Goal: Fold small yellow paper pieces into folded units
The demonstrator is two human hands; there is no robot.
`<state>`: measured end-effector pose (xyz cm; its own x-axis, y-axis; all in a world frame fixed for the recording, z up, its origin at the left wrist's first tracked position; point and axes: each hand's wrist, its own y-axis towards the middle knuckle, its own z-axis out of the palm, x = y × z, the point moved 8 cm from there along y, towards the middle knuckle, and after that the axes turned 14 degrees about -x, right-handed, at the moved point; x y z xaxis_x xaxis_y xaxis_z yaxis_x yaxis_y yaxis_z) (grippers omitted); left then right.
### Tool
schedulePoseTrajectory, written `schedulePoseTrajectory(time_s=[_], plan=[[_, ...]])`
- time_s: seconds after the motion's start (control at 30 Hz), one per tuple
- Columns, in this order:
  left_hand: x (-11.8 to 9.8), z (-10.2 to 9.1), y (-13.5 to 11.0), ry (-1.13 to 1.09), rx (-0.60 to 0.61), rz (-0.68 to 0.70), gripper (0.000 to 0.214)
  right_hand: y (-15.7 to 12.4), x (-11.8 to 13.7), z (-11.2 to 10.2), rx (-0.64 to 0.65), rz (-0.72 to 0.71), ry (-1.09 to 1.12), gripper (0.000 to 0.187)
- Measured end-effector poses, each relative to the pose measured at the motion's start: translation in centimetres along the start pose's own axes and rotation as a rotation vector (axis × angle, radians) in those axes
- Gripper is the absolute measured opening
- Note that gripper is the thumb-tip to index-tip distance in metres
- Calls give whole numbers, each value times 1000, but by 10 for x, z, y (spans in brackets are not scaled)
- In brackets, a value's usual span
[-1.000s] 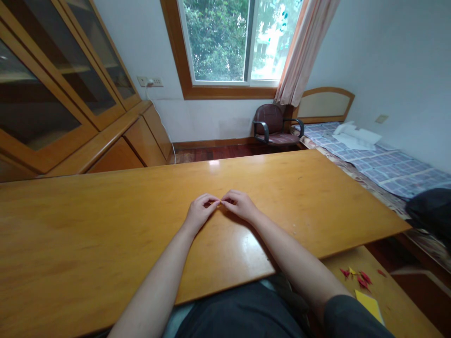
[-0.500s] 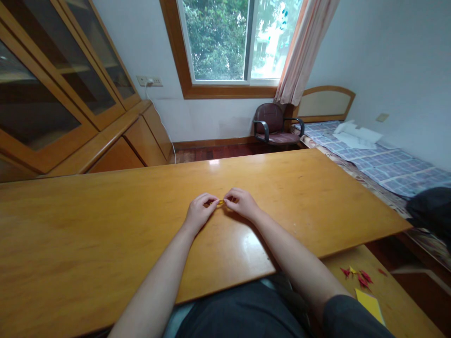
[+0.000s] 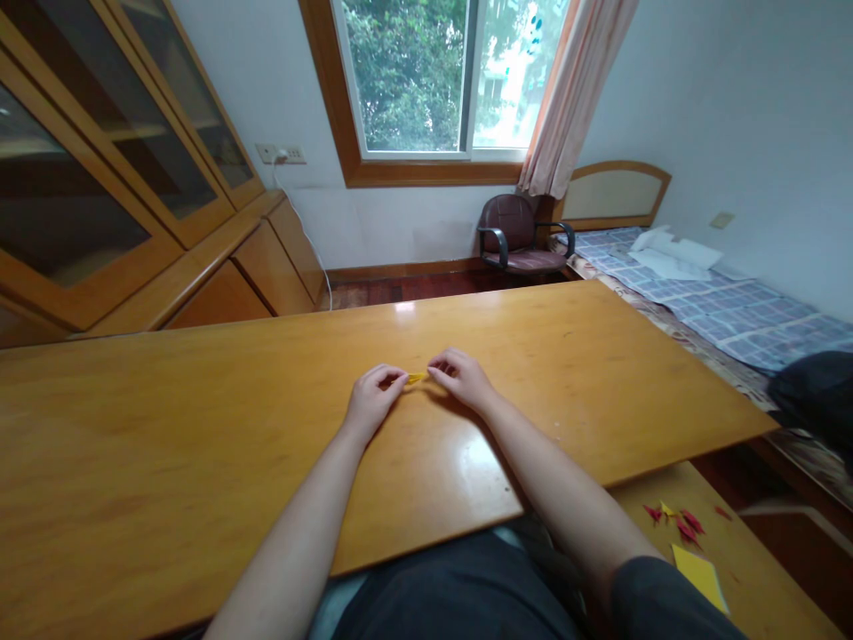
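Note:
A small, narrow piece of folded yellow paper (image 3: 416,378) spans the gap between my two hands, just above the wooden table (image 3: 267,427). My left hand (image 3: 371,398) pinches its left end between thumb and fingers. At the paper's right tip is my right hand (image 3: 465,379), its thumb and fingertips pressed together on it. The fingers cover both ends, so the exact folded shape is hard to make out.
On a lower surface (image 3: 753,569) at the right lie several small red folded papers (image 3: 689,529), a yellow one (image 3: 667,510) and a flat yellow sheet (image 3: 698,576). Beyond the table are an armchair (image 3: 510,227), a bed (image 3: 720,302) and a glass-fronted cabinet (image 3: 153,258).
My hands have moved slightly apart, the left one a little to the left. More of the yellow paper shows between the fingertips.

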<state>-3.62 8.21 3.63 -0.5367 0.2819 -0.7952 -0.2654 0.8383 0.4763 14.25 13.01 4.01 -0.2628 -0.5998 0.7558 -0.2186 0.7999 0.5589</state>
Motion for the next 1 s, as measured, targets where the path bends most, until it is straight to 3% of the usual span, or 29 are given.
schedulePoseTrajectory(time_s=[0.13, 0.23, 0.7, 1.0], plan=[[-3, 5, -2, -16, 42, 17, 22, -7, 15, 17, 132, -86, -9, 18], [-5, 8, -3, -5, 83, 37, 21, -8, 19, 20, 144, -140, -49, 14], [5, 7, -2, 23, 62, 3, 20, -3, 17, 5, 20, -80, -30, 15], [21, 3, 1, -10, 26, -159, 21, 2, 4, 0, -31, 21, -4, 13]])
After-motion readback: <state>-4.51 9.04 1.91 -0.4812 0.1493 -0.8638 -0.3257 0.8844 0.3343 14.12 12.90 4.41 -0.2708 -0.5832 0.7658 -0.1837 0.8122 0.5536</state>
